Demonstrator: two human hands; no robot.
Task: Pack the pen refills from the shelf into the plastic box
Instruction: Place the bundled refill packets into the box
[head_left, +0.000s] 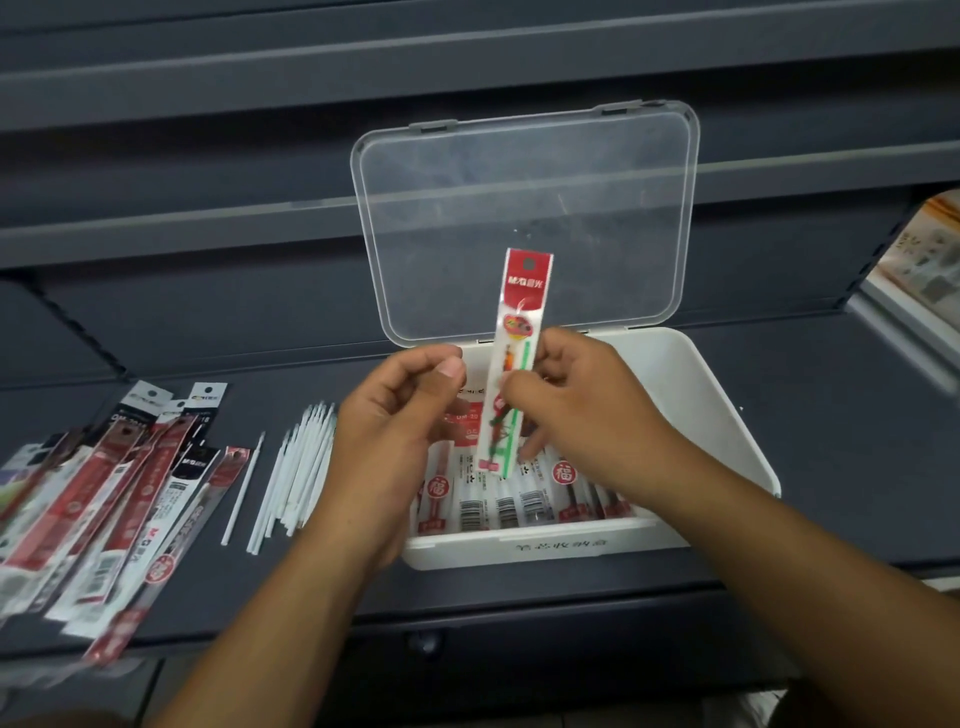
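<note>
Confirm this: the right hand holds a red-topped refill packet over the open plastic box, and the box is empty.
Not empty: the head view shows a row of refill packets already lying in the plastic box. The rest stands: the right hand holds the red-topped packet over the open box.

Both forearms reached over the plastic box (571, 545). The left hand (395, 410) hovered curled and empty above its left end; the right hand (571, 405) pinched a refill packet (524, 291) upright.
</note>
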